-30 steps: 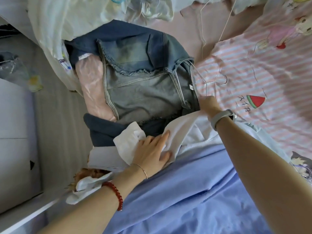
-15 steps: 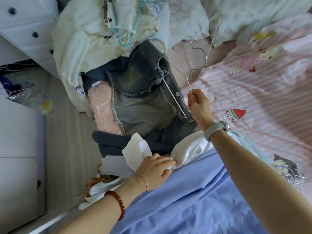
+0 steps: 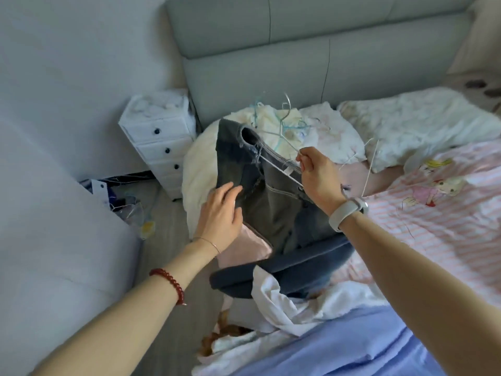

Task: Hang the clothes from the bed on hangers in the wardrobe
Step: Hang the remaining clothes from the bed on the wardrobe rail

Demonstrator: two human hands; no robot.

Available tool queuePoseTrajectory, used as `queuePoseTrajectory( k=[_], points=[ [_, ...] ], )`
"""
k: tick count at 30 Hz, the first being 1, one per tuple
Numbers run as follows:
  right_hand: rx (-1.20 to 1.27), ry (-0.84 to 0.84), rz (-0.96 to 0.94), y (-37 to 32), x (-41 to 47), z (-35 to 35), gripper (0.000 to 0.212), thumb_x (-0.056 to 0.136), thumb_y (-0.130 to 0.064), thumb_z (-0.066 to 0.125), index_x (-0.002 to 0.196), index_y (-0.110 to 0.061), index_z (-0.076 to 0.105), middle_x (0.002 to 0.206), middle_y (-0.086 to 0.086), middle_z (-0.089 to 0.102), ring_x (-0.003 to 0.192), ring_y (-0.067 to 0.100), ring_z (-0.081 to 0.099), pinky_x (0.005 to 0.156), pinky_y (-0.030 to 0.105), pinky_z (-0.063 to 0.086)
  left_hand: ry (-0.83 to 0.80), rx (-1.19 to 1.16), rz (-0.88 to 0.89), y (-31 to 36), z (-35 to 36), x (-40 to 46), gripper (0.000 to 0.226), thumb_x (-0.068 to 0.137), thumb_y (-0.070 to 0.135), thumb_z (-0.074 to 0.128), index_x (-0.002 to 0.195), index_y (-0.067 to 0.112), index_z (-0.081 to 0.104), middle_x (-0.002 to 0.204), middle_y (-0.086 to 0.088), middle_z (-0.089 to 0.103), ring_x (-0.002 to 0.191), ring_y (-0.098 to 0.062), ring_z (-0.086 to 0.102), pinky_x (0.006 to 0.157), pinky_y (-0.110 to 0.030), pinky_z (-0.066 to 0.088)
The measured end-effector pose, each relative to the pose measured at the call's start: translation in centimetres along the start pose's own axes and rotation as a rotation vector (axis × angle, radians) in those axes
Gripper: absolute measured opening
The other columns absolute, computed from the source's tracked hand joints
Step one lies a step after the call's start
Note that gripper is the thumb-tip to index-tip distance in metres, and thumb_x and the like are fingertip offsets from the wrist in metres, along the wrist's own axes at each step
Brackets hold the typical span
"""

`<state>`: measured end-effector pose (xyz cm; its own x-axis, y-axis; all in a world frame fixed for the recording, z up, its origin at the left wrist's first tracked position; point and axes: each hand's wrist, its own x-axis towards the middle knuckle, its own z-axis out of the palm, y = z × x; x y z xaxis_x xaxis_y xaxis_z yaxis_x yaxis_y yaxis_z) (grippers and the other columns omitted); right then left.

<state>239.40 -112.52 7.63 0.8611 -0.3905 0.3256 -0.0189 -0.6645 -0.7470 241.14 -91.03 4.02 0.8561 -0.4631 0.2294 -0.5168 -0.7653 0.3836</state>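
A grey-blue denim garment hangs from a thin white wire hanger, lifted above the clothes pile on the bed. My right hand pinches the hanger near its top. My left hand reaches to the garment's left edge with relaxed fingers, touching or just short of the denim. Below lie a pink garment, a dark blue garment and a white cloth. Behind, cream clothes carry several tangled blue and white hangers.
The bed has a pink striped cartoon sheet and a grey padded headboard. A white drawer unit stands by the bed at the left. Clutter lies on the floor there. Blue fabric fills the near edge.
My right hand has lifted the hanger with the denim garment off the pile. My left hand left the white cloth and rose to the garment's left side. The view tilted up toward the headboard.
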Motion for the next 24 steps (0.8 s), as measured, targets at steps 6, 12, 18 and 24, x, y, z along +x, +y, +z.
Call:
queuePoseTrajectory(
  k=[6,12,18,24],
  points=[
    [-0.262,0.115,-0.402,-10.8,2.9,-1.6,0.019,0.086,-0.004,0.049,0.094,-0.01,0.064,0.09,0.009,0.069,0.084,0.032,0.061,0.06,0.034,0.041,0.332,0.174,-0.047,-2.0,-11.8,2.3,0.059,0.084,0.01,0.053,0.14,0.003,0.034,0.145,-0.021,0.03,0.131,-0.04,0.032,0.102,-0.05,0.034],
    [-0.252,0.31,-0.704,-18.9,1.6,-3.4,0.015,0.08,-0.004,0.052,0.077,-0.01,0.066,0.063,0.003,0.066,0.056,0.026,0.059,0.049,0.024,0.037,0.205,0.26,-0.178,-4.2,-19.5,0.6,0.059,0.098,0.033,0.035,0.148,0.014,0.009,0.156,-0.003,0.008,0.142,-0.024,0.006,0.113,-0.048,0.015],
    [-0.061,0.301,-0.623,-22.4,-1.5,-5.0,0.027,0.088,-0.014,0.039,0.091,-0.005,0.065,0.075,0.01,0.063,0.069,0.03,0.057,0.059,0.041,0.048,0.524,0.194,-0.004,-3.0,-26.7,-4.3,0.035,0.095,0.032,0.043,0.115,0.007,0.059,0.112,-0.013,0.061,0.105,-0.034,0.054,0.096,-0.041,0.032],
    [0.053,0.303,-0.527,-23.2,-6.6,-3.9,0.02,0.09,0.001,0.043,0.09,0.001,0.063,0.078,-0.002,0.054,0.075,0.028,0.049,0.071,0.05,0.043,0.198,0.312,-0.077,-0.1,-30.1,-11.4,0.034,0.096,0.043,0.036,0.115,0.017,0.049,0.109,-0.005,0.063,0.092,-0.027,0.059,0.067,-0.031,0.038]
  ],
)
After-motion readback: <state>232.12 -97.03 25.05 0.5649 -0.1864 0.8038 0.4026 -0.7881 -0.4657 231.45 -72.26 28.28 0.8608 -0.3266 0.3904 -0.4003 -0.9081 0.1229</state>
